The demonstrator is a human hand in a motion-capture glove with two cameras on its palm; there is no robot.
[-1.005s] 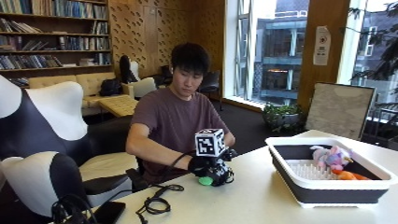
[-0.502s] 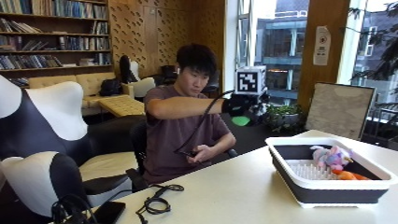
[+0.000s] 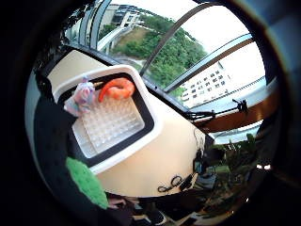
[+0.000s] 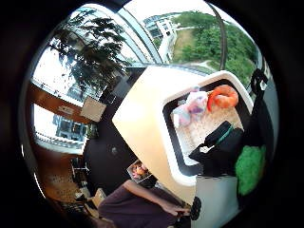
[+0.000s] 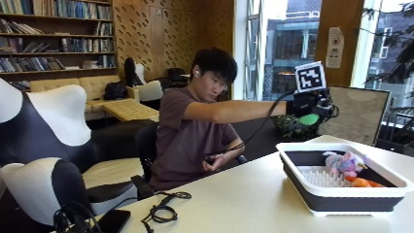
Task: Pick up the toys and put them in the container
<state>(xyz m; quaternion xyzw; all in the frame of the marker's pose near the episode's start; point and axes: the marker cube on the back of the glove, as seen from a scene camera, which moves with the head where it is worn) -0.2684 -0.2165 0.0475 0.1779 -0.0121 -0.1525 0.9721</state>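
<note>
A library-style room with bookshelves and large windows holds a long cream table (image 5: 246,199). At the table's window end stands a rectangular container with a white rim and dark walls (image 5: 341,188), its floor a white ribbed grid. Inside it lie a pastel pink-and-lilac plush toy (image 5: 344,162) and an orange plush toy (image 5: 359,182), just beside each other. The person's black-gloved right hand (image 5: 309,109) is raised on an outstretched arm, above the container and well apart from it. Its fingers are curled round a fuzzy green toy (image 5: 308,119), which protrudes below the palm. A black cable (image 5: 162,209) lies coiled on the table near the seated person.
</note>
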